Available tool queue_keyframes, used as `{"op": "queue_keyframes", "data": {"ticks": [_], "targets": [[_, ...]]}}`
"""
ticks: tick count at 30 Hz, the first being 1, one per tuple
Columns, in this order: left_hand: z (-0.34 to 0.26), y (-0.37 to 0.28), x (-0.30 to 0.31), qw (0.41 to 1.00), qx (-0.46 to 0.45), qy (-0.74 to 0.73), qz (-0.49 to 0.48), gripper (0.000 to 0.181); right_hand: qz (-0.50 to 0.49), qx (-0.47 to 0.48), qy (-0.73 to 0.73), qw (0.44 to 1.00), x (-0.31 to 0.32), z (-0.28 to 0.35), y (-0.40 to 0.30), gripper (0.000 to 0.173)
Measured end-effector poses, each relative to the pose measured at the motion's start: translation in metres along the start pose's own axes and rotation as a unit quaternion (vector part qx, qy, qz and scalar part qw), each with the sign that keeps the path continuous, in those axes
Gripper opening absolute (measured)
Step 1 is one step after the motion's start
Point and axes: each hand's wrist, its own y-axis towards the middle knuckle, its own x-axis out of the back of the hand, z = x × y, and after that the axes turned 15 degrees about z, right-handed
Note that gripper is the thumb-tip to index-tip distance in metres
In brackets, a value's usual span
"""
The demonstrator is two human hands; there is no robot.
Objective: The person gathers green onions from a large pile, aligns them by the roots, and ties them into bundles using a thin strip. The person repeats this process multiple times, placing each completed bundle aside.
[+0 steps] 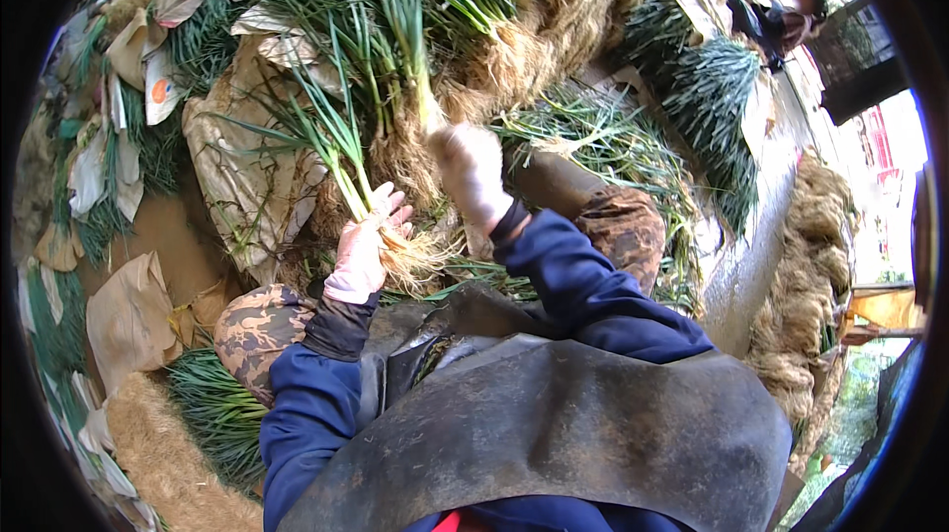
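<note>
A few green scallions [347,183] lie across the palm of my left hand [357,254], held near their white bases. Their pale roots [415,261] hang out to the right of that hand, and the leaves point up and left. My right hand [468,168] is blurred and looks curled. It is beside the white base of another scallion stalk [422,91]; whether it grips this stalk is unclear. Just beyond both hands stands a clump of scallions with brown, soil-covered roots [404,157].
A large pile of scallions with thick roots [511,61] lies ahead. Loose leaves [593,139] are strewn at the right, near my knee [623,228]. A dirty sack [245,154] lies at the left. Stacked bundles [715,94] line the right, where another person [786,20] is visible. A dark apron [549,413] covers my lap.
</note>
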Motion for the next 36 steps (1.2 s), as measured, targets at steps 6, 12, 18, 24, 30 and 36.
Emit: {"op": "queue_keyframes", "data": {"ticks": [6, 12, 18, 24, 30, 36], "targets": [[0.019, 0.000, 0.010, 1.000, 0.004, 0.027, 0.005, 0.032, 0.146, -0.266, 0.599, 0.741, 0.001, 0.071, -0.063, 0.029], [0.021, -0.027, -0.009, 0.998, 0.032, -0.035, 0.051, 0.032, 0.107, -0.356, 0.777, 0.509, -0.015, 0.016, 0.016, 0.029], [0.038, -0.043, -0.022, 0.997, 0.004, -0.072, 0.010, 0.026, 0.035, -0.326, 0.550, 0.768, -0.026, 0.062, -0.022, 0.020], [0.050, -0.038, -0.016, 0.999, 0.035, -0.018, 0.038, 0.031, 0.075, -0.388, 0.746, 0.535, -0.019, 0.041, -0.027, 0.023], [0.049, -0.035, -0.010, 0.999, 0.022, 0.040, 0.015, 0.026, 0.048, -0.433, 0.777, 0.454, -0.039, 0.026, -0.028, 0.024], [0.050, -0.028, -0.007, 0.992, -0.025, 0.111, -0.047, 0.019, 0.664, -0.130, 0.016, 0.736, -0.046, 0.015, -0.163, 0.026]]}}
